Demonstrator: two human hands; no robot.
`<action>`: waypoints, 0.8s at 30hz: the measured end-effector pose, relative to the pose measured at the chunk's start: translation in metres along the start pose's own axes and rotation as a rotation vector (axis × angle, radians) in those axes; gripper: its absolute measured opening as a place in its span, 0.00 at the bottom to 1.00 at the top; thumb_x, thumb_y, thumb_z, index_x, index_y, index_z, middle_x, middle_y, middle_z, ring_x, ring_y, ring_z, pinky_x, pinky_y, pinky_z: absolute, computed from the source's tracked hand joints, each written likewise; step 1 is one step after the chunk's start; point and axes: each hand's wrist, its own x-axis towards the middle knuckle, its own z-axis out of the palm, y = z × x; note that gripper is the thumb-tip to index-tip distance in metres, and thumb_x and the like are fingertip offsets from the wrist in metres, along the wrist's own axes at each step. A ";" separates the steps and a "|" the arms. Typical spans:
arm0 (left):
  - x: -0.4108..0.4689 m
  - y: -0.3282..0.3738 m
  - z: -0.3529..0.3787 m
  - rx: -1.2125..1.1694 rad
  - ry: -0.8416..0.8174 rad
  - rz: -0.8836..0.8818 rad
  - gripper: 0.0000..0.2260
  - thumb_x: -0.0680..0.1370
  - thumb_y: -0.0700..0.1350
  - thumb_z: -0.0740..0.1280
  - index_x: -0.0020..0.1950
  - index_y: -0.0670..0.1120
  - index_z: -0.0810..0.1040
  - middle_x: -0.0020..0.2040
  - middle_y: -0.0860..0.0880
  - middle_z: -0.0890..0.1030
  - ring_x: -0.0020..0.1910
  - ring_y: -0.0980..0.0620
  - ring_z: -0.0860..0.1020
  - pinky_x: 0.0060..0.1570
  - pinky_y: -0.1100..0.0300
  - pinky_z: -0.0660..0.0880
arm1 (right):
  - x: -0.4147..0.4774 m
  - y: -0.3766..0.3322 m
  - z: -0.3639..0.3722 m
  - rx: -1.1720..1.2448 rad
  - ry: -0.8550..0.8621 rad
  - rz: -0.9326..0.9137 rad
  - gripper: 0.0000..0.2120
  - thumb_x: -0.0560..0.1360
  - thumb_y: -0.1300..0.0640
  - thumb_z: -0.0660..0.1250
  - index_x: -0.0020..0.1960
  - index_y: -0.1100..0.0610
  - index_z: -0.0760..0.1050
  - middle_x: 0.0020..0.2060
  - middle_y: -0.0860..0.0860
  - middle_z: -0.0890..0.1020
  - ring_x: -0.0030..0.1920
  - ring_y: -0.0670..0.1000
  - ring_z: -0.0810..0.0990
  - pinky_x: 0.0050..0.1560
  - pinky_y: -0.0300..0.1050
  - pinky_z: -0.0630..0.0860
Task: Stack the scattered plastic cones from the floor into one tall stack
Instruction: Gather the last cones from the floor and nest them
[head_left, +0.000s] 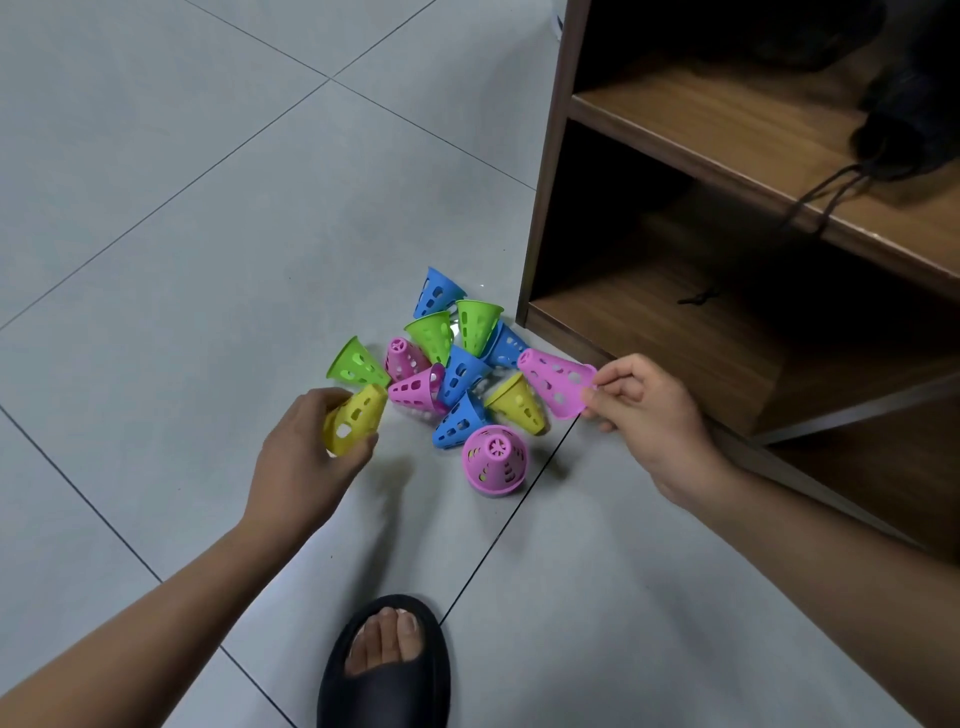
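While the left hand (306, 457) curls its fingers round the wall of a yellow cone (356, 418), the right hand (649, 410) pinches the wide rim of a pink cone (558, 382) between thumb and fingertips. The pink cone's narrow end points away from the wooden shelf unit (550, 208). It hangs just beside the unit's bottom front corner, and the yellow one is held well out from that corner, across the heap.

Between the two hands the other cones (457, 371) lie jumbled on the tiled floor (208, 208), near the same corner. They are blue, green, pink and yellow, and most are tipped on their sides. One pink cone (496, 460) stands on its wide rim at the heap's edge, out from the unit.

Thin and full of holes, these look very light and fairly stiff. The smooth tapered wall may slip through a grip, so the rim probably gives the surer hold for nesting one over another.

A foot in a black slipper (384, 670) stands farther out from the unit.
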 end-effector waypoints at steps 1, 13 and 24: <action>0.001 0.009 -0.004 -0.057 0.019 -0.024 0.22 0.75 0.52 0.79 0.67 0.53 0.76 0.59 0.54 0.82 0.53 0.51 0.79 0.49 0.53 0.76 | -0.008 -0.010 0.001 0.042 -0.036 -0.015 0.08 0.78 0.66 0.74 0.53 0.58 0.77 0.41 0.56 0.85 0.41 0.50 0.86 0.40 0.42 0.78; -0.022 0.100 -0.042 -0.634 0.170 0.015 0.18 0.80 0.57 0.73 0.66 0.53 0.73 0.58 0.56 0.84 0.56 0.51 0.84 0.57 0.49 0.82 | -0.058 -0.038 0.021 0.174 -0.363 0.004 0.08 0.81 0.69 0.68 0.59 0.66 0.73 0.40 0.57 0.84 0.39 0.49 0.83 0.40 0.41 0.77; -0.039 0.111 -0.004 -0.457 -0.081 0.338 0.21 0.78 0.59 0.74 0.68 0.59 0.73 0.61 0.61 0.80 0.60 0.55 0.82 0.59 0.62 0.77 | -0.046 0.006 0.033 -0.227 -0.333 -0.109 0.08 0.79 0.56 0.71 0.52 0.44 0.75 0.42 0.51 0.84 0.44 0.57 0.86 0.46 0.56 0.81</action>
